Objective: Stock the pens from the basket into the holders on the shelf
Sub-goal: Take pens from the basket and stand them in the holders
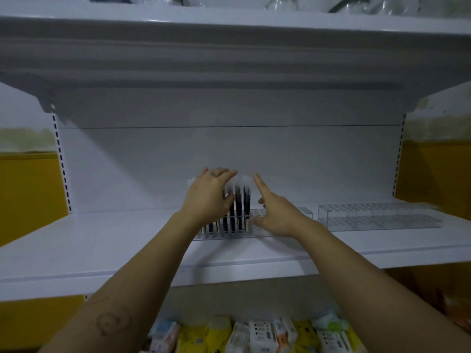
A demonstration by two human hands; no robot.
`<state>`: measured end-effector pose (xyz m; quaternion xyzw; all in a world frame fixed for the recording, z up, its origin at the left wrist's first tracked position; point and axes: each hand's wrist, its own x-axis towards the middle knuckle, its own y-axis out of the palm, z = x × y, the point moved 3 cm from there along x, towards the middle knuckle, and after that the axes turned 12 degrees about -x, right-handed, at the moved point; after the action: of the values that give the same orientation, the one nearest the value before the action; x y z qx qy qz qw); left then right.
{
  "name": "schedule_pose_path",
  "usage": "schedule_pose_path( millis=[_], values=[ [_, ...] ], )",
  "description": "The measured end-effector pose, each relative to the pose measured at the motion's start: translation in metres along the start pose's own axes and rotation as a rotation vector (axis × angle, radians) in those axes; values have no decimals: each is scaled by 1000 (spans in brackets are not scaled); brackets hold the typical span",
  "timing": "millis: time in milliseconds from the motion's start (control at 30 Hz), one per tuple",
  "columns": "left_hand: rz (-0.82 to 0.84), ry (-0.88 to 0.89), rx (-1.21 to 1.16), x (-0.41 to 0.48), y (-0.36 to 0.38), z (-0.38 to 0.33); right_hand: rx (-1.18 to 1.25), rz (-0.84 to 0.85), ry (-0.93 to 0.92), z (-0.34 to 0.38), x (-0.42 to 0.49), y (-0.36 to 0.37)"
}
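A clear plastic pen holder (254, 234) stands in the middle of the white shelf (127, 240). Several dark pens (239, 207) with pale caps stand upright in its left part. My left hand (209, 197) lies over the pens from the left, fingers stretched across their tops. My right hand (275, 212) is just right of the pens, index finger pointing up, the other fingers spread over the holder's bare slots. Neither hand plainly grips a pen. The basket is out of view.
A second clear holder (377, 217) with no pens stands to the right on the same shelf. Another shelf (229, 29) hangs overhead. Below the shelf edge lie packaged goods (254, 335) in yellow and white wrappers.
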<state>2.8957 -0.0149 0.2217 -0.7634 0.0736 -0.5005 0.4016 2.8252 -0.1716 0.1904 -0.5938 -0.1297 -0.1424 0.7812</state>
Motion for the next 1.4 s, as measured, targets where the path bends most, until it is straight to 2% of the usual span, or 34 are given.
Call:
schedule_pose_path(
  millis=[167,333,567,733,833,1100,1400],
  values=[
    [-26,32,8,-23,-8,-18,-87,-65,2,-3,-22,-16],
    [-25,61,-83,-64,5,-50,-127,-101,0,-8,-62,-14],
    [57,92,-193,-126,39,-93,-115,-169,31,-15,-143,8],
    [138,106,-209,-180,68,-121,-119,-142,89,-31,-205,34],
    [246,52,-216,-216,95,-131,-155,-61,177,-51,-244,65],
    [583,-101,-266,-299,191,-144,-114,287,407,-112,-326,164],
    [995,-331,-382,-379,303,-139,24,637,516,-172,-380,276]
  ],
)
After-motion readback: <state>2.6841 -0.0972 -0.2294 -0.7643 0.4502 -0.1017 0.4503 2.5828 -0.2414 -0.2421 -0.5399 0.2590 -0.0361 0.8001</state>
